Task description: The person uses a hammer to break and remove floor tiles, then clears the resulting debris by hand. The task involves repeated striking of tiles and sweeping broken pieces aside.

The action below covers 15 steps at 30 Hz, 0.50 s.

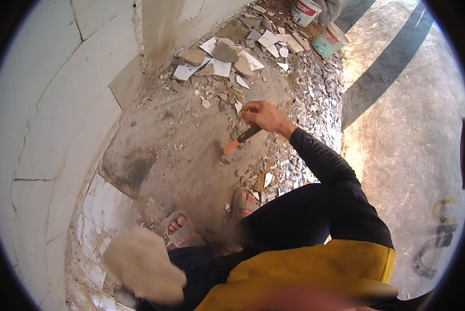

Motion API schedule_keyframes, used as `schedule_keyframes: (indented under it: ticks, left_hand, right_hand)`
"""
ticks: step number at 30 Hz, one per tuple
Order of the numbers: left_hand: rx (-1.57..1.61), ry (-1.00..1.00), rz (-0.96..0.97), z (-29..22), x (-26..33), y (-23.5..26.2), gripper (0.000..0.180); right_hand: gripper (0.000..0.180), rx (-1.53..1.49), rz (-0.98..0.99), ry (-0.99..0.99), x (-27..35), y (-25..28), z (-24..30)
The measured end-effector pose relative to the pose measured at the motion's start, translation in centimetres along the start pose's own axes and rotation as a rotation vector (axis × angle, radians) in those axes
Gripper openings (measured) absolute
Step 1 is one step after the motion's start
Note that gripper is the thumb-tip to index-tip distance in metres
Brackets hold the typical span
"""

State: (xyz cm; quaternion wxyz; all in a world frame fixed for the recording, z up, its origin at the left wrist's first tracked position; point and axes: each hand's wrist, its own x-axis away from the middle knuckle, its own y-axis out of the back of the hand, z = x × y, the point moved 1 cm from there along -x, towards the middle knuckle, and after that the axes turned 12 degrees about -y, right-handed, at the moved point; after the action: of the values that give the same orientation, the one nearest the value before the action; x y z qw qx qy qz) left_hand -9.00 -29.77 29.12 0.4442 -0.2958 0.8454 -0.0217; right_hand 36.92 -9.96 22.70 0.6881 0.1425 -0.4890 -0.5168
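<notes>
We see a white block wall [46, 119] on our left, dusty ground strewn with broken tile pieces [227, 65] and gravel [315, 88], and sunlit concrete floor [408, 145] beside two paint buckets [318, 23].

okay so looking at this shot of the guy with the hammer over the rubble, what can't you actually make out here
Head view only:
- Hammer: its head is hidden under the right hand; only the black and orange handle shows.
- Left hand: a blurred pale shape close to the camera; whether it holds anything is unclear.
- Two buckets: small, at the top edge, contents not visible.
</notes>
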Motion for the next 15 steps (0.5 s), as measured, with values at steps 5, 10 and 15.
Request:
schedule_keyframes:
  ticks: [5,10,15]
  left_hand:
    - [-0.909,0.566,-0.694,4.5,2.0,-1.2,0.024]
    - [-1.103,0.563,-0.705,10.9,4.6,1.3,0.023]
    - [-1.243,0.573,-0.663,13.2,6.9,2.2,0.020]
  right_hand:
    - [0.049,0.032,-0.011,0.010,0.1,0.2,-0.8]
    - [0.050,0.035,-0.013,-0.013,0.2,0.1,-1.4]
    - [0.049,0.024,-0.019,-0.016,-0.1,0.0,-1.5]
